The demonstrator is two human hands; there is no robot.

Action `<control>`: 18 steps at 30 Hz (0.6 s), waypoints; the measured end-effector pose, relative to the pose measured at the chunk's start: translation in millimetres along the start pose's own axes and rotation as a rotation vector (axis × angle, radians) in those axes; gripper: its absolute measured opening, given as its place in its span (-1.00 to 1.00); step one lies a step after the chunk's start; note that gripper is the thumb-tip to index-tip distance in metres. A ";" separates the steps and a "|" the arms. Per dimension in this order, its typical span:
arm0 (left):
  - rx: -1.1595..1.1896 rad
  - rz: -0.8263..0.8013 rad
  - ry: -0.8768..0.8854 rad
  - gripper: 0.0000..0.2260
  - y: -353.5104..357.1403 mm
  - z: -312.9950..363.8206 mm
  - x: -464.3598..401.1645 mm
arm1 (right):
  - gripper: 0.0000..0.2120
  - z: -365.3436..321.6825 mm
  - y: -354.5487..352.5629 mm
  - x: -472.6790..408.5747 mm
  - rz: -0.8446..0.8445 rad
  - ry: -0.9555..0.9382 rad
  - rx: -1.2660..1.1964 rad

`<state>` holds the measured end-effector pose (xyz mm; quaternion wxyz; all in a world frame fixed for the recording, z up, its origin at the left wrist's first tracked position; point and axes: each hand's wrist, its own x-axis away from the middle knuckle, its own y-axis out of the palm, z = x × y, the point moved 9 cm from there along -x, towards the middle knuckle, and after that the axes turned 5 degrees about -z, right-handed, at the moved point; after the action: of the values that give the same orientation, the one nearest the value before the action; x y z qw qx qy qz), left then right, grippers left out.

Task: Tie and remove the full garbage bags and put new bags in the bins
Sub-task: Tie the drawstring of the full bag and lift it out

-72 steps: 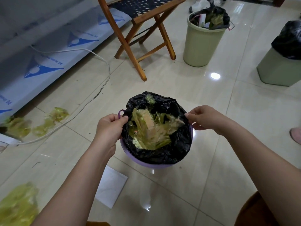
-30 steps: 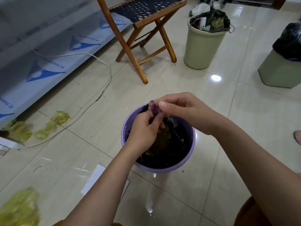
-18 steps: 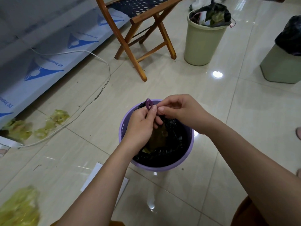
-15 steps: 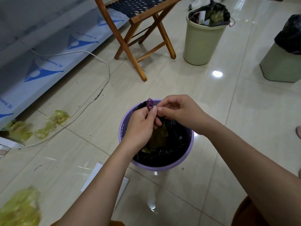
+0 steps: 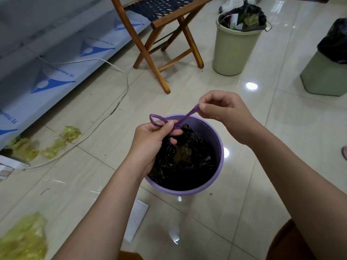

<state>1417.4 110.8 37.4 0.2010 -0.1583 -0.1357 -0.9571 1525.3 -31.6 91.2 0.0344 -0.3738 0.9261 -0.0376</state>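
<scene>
Nearest to you, a brown patch of clothing (image 5: 287,243) is getting cut off by the bottom edge, and a white sheet of paper (image 5: 136,220) is lying half hidden under your left forearm. Your left hand (image 5: 150,145) is curling over the gathered neck of the black garbage bag (image 5: 187,162), pinching one loop of the purple drawstring (image 5: 185,119) between thumb and fingers, so the bag's mouth is sitting bunched right under your palm. Your right hand (image 5: 223,109) is pinching the other end of that drawstring, stretching it taut up and away from the left; its fingertips are folding inward, so the exact grip is hard to read. The bag is sitting inside the purple bin (image 5: 216,139) on the tiled floor (image 5: 262,166), a glimpse of yellowish waste showing through the gap. Yellow-green scraps (image 5: 56,143) are lying by the white cable (image 5: 105,128), another blurred clump (image 5: 22,239) getting cropped at bottom left. Farther off, a wooden folding chair (image 5: 169,42) is standing with its top out of view, beside a green bin (image 5: 234,47) with an untied black bag, and a second green bin (image 5: 324,76) is running off the right edge.
</scene>
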 end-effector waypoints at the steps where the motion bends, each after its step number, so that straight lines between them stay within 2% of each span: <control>1: 0.042 0.011 -0.015 -0.90 -2.5 -0.6 -0.5 | -0.87 -0.8 4.9 0.8 -0.074 0.006 0.009; 5: 0.145 0.056 -0.016 -0.91 -8.9 1.2 -1.0 | -0.88 13.1 31.4 9.2 -0.371 0.138 0.107; 8: 0.122 0.076 0.008 -0.94 -10.4 2.4 -0.7 | -0.91 27.6 44.0 13.2 -0.473 0.211 0.217; 11: 0.019 0.094 0.031 -0.94 -13.0 4.4 -1.4 | -0.94 34.5 40.9 9.9 -0.433 0.242 0.240; 15: -0.177 0.050 0.086 -0.86 -9.9 9.1 -1.8 | -0.80 32.6 22.9 -1.9 -0.179 0.147 0.269; 18: -0.300 -0.018 0.107 -0.82 -2.8 9.6 -0.5 | -0.72 39.3 43.3 -1.1 -0.247 0.144 0.244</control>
<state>1419.0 116.6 45.4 0.1733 -0.1340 0.0185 -0.9755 1499.8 -1.5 48.0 0.0081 -0.4740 0.8618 -0.1803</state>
